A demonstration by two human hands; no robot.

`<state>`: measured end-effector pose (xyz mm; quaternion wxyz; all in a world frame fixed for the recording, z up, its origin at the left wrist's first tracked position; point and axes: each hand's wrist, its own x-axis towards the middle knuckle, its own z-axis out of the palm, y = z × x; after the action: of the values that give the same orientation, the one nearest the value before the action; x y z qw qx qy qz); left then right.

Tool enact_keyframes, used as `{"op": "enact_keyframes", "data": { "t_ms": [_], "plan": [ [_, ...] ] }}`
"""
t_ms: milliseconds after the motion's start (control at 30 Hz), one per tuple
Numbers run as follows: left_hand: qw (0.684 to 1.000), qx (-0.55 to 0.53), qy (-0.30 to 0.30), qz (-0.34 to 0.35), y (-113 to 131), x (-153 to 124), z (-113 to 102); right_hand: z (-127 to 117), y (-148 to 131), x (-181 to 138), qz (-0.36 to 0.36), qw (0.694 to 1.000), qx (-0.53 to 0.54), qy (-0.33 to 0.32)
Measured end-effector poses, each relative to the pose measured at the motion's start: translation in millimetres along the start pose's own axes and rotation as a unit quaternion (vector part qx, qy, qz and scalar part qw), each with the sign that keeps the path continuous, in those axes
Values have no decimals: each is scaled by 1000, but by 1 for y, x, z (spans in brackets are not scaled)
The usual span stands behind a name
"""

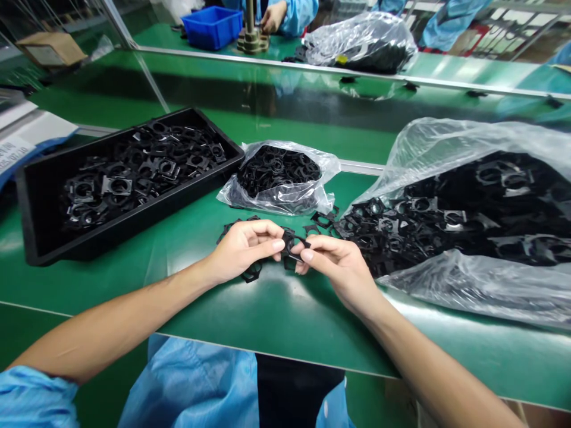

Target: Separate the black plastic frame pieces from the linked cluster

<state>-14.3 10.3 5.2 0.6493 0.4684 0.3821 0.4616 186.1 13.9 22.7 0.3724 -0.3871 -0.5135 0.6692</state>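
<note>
Between my two hands, above the green tabletop, is a small black plastic frame with a round hole (292, 242). The fingers of my left hand (247, 246) pinch its left side. On its right side, my right hand (334, 261) grips it between thumb and fingers. Loose black frames (252, 272) lie on the table under and behind my hands, partly covered by them. Just beyond sits a small clear bag (285, 202) filled with black ring-shaped parts. A large open plastic bag (428, 291) at the right spills more black frames (388, 229) toward my right hand.
A long black tray (134, 220) heaped with black frames stands at the left. Behind a metal-edged clear divider are a blue bin (213, 28), another filled bag (361, 41) and a co-worker's hand (273, 16) at a metal fixture (252, 38). A cardboard box (51, 49) is far left.
</note>
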Motion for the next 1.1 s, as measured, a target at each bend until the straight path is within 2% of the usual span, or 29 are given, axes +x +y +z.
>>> {"op": "enact_keyframes", "data": {
  "t_ms": [467,733,1100],
  "plan": [
    [1000,16,-12,-13,0,0,0,1,-2,0,0,1000,-8,-26],
    [998,11,-54,-20,2,0,2,2,-6,-2,-11,998,-22,-49],
    [999,-28,-32,-12,-3,0,0,1,-6,-1,-15,998,-60,-3]
  ]
}}
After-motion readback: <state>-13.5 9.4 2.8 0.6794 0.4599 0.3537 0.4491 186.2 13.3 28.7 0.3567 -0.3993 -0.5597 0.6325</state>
